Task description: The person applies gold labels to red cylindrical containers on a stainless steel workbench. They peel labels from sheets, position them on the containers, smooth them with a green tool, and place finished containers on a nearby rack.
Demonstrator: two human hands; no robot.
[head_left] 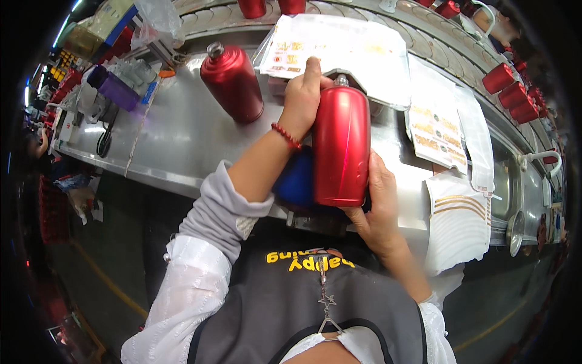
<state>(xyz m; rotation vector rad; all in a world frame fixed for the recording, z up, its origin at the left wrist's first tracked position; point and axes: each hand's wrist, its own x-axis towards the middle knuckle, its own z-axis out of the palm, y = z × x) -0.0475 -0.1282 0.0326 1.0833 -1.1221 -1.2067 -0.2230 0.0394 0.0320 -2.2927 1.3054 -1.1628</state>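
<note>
A glossy red metal bottle (341, 148) with a silver neck is held between my two hands in front of my chest, its base toward me. My left hand (304, 96) grips it near the shoulder, the thumb pointing up and away. The fingers of my right hand (381, 203) close around the lower right side and base. Left of my left hand, a second red bottle (233, 85) stands on the steel table. Partly hidden beneath the held bottle is a blue object (296, 177) whose kind I cannot make out.
A stack of white printed sheets (345, 45) lies beyond my hands. More sheets (431, 124) and gold-striped papers (459, 212) lie at the right. A purple bottle (114, 88) lies at the left. Behind runs a conveyor (424, 45) with several red bottles (512, 91).
</note>
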